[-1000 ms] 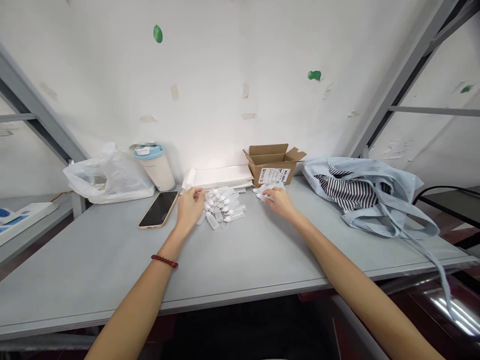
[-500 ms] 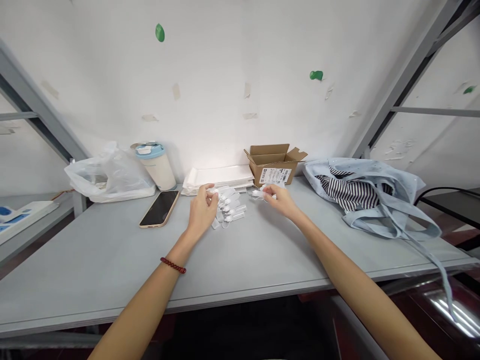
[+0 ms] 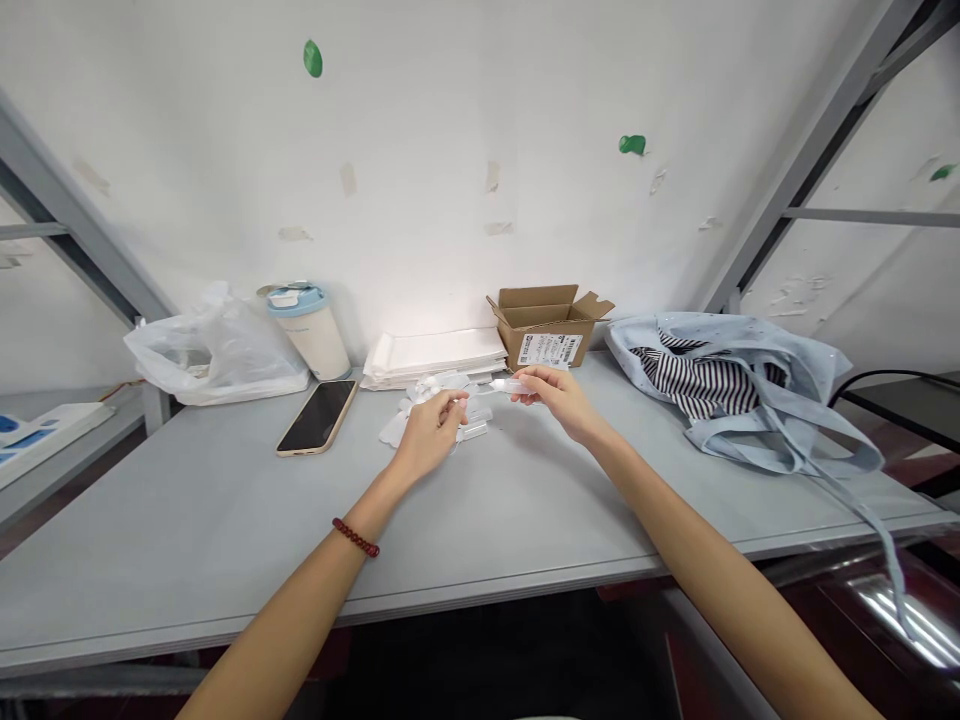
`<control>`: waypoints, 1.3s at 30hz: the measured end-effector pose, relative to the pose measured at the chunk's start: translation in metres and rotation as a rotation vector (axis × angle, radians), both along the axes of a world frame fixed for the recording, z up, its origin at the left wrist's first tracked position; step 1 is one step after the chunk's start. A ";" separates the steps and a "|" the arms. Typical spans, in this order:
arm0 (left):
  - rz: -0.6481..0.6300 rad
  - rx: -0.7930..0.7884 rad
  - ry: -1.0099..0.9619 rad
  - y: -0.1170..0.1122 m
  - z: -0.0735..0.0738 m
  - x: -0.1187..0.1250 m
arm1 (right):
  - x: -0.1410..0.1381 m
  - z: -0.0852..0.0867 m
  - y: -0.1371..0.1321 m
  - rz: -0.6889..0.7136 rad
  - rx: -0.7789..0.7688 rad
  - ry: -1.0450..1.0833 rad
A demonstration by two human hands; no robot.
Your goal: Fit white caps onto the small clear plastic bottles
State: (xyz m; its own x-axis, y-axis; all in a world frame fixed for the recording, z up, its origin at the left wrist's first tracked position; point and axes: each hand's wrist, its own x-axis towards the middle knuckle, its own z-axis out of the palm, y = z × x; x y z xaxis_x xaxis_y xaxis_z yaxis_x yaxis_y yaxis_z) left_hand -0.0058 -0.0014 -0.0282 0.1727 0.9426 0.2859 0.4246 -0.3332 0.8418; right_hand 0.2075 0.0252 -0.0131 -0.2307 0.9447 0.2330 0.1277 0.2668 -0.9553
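Note:
My right hand pinches a small clear plastic tube with a white tip, held level with the tip pointing left, just above the table. To its left is my left hand, closed with thumb and fingertips together. What its fingertips hold, if anything, is too small to make out. Beneath and behind the left hand lies a pile of similar clear tubes with white ends, partly hidden by the fingers. A dark red bead bracelet circles my left wrist.
Behind the pile lie stacked white paper sleeves and an open cardboard box. A phone, a blue-lidded cup and a white plastic bag stand left. A light blue cloth bag lies right, its strap over the edge.
My left hand has shifted right, over the pile, and its fingers have drawn together. The tube in my right hand has come clearly into view, pointing left.

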 end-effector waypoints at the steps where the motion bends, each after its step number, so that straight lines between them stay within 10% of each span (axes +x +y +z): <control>1: -0.012 -0.014 -0.014 -0.001 0.000 0.001 | 0.000 0.000 0.000 0.008 0.000 0.004; 39: -0.155 -0.165 -0.281 0.003 0.006 0.003 | -0.009 0.003 -0.010 0.074 0.019 -0.057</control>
